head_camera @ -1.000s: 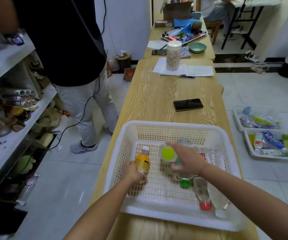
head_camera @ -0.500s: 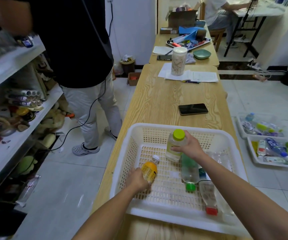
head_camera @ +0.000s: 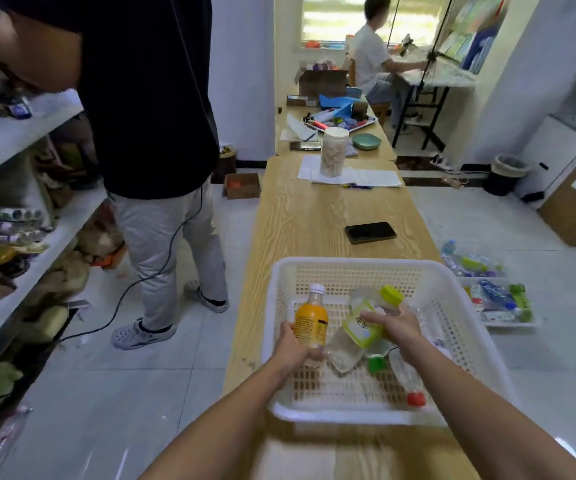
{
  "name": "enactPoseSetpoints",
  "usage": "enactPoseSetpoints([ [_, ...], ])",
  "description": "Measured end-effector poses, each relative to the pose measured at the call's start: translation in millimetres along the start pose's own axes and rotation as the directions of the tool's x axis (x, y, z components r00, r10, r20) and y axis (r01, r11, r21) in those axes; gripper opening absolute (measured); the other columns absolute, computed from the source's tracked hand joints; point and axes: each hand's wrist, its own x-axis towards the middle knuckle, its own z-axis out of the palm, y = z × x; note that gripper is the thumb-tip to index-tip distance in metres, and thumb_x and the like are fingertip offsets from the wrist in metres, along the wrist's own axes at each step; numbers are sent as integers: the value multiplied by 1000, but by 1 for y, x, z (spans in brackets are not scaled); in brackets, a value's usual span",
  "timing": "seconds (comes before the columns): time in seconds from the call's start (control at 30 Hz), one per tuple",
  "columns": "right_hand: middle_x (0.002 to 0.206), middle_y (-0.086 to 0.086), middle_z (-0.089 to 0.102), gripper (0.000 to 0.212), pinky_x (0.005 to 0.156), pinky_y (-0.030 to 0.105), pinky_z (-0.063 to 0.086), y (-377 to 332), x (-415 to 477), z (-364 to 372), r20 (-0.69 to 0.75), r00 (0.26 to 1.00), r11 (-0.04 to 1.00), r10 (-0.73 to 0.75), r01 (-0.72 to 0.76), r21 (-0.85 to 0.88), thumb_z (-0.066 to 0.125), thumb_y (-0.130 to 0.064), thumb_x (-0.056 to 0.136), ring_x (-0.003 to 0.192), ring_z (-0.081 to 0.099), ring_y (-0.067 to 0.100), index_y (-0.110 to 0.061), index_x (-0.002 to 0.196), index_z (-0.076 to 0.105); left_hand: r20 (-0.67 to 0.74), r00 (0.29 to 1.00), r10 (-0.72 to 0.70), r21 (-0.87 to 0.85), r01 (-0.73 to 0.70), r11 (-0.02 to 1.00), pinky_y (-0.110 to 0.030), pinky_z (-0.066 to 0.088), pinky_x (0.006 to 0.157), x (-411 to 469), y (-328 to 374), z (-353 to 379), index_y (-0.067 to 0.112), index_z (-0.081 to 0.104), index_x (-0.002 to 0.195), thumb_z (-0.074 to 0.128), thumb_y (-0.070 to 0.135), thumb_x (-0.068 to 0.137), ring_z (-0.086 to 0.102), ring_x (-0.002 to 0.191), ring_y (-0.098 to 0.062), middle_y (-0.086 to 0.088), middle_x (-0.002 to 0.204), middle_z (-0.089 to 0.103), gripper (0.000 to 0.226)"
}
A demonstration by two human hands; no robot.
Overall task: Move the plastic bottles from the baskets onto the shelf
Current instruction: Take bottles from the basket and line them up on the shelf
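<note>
Risk: person in black (head_camera: 148,98) stood between counter (head_camera: 314,216) and shelf (head_camera: 20,133); your swing left could clip them and knock bottle loose. Your left hand (head_camera: 293,348) gripped orange bottle (head_camera: 311,320), upright, white cap. Your right hand (head_camera: 397,332) held clear bottle (head_camera: 362,327), tilted, green cap and label. Both over basket (head_camera: 349,268), counter's near end.

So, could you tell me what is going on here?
The person wearing the camera has a bottle in each hand at the white basket on the wooden table: the left hand grips an orange bottle, the right hand a clear bottle with a yellow-green cap. A green-capped bottle and a red-capped bottle lie in the basket.
</note>
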Motion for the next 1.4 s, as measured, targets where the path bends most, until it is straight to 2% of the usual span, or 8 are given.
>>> enactPoseSetpoints([
  [0.1,90,-1,69,38,68,31,54,-4,-32,3,-63,998,990,7,2,141,82,-2,67,80,66,17,-18,97,65,136,987,82,-74,-73,995,-32,52,77,-9,3,-15,14,37,124,82,3,67,61,94,-20,-5,107,60,73],
  [0.23,87,2,73,38,66,29,58,-11,-74,-7,-199,980,958,-11,68,278,79,-6,72,79,69,17,-19,104,64,326,923,203,-164,-157,974,-26,52,70,-20,13,-28,17,47,123,80,3,71,66,89,-16,-4,104,66,64],
  [0.4,91,1,71,37,67,28,56,-2,-137,-34,-415,909,890,47,150,430,77,-22,76,79,67,15,-17,110,63,553,818,161,-303,18,953,-35,53,68,-44,26,-18,20,54,121,71,-3,77,67,87,-20,-2,96,69,53],
  [0.6,74,-3,73,26,49,20,50,8,-220,-72,-630,764,849,135,239,472,80,-28,72,63,69,8,-15,89,66,794,595,126,-287,183,940,-38,55,66,-81,45,11,11,53,125,69,2,74,63,84,-30,-15,103,64,55],
  [0.73,84,3,71,27,55,26,51,25,-275,-92,-713,675,815,189,298,497,78,-30,74,74,68,14,-15,92,65,893,442,82,-245,324,914,-43,54,74,-112,47,36,7,57,116,62,4,70,64,80,-33,-17,95,68,46],
  [1.03,91,1,70,24,64,30,51,71,-419,-115,-849,448,766,278,431,478,76,-34,77,79,66,15,-19,91,64,978,205,40,-88,228,970,-44,57,73,-213,31,108,15,46,118,71,6,75,63,89,-32,-18,113,56,50],
  [1.23,90,1,71,30,62,29,50,123,-554,-112,-899,217,719,381,542,436,79,-38,73,79,67,16,-19,91,65,997,21,-68,61,243,968,-43,54,69,-304,-12,152,13,55,98,75,11,67,56,89,-30,-13,103,56,37],
  [1.4,91,7,71,36,65,30,54,172,-679,-77,-879,19,679,477,627,383,79,-34,73,76,67,20,-13,99,66,951,-153,-269,301,259,918,-37,55,64,-405,-66,160,7,58,109,71,20,73,59,83,-31,-18,99,61,42],
])
